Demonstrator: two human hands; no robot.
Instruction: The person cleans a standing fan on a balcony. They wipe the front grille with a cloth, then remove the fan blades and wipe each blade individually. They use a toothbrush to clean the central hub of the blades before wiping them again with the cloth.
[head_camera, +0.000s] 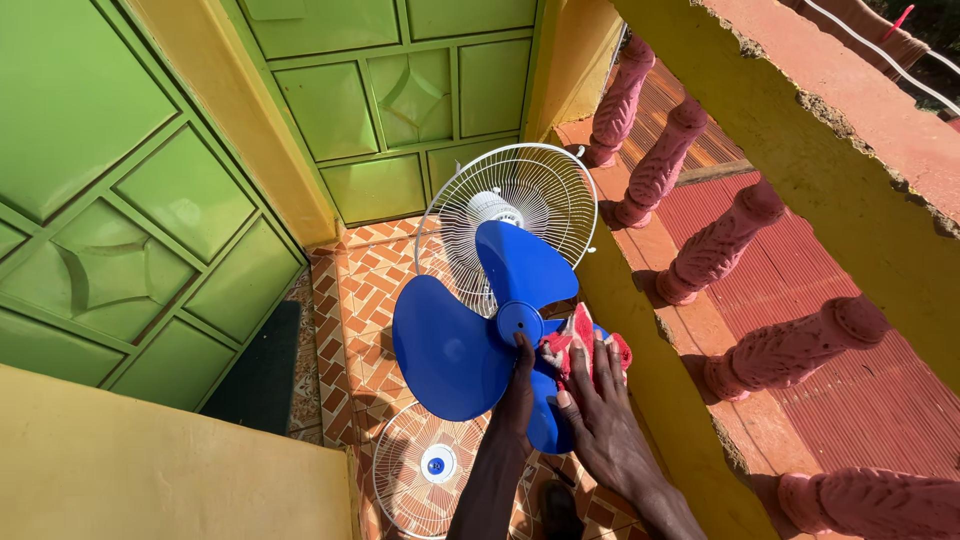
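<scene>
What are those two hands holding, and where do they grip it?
The left hand holds the blue fan blade at its hub. The right hand presses a red cloth on it.

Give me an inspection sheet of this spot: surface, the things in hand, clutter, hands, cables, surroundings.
Surface: orange patterned tiled floor, sunlit.
Things in hand: blue fan blade, off its guard; red cloth pressed on one blade.
Clutter: rear fan guard with motor standing upright; front fan guard lying flat on the tiles.
Hands: left hand holds the blade near its hub; right hand presses the cloth.
Cables: white line beyond the wall, top right.
Surroundings: green panelled doors, yellow wall, pink balusters.
</scene>
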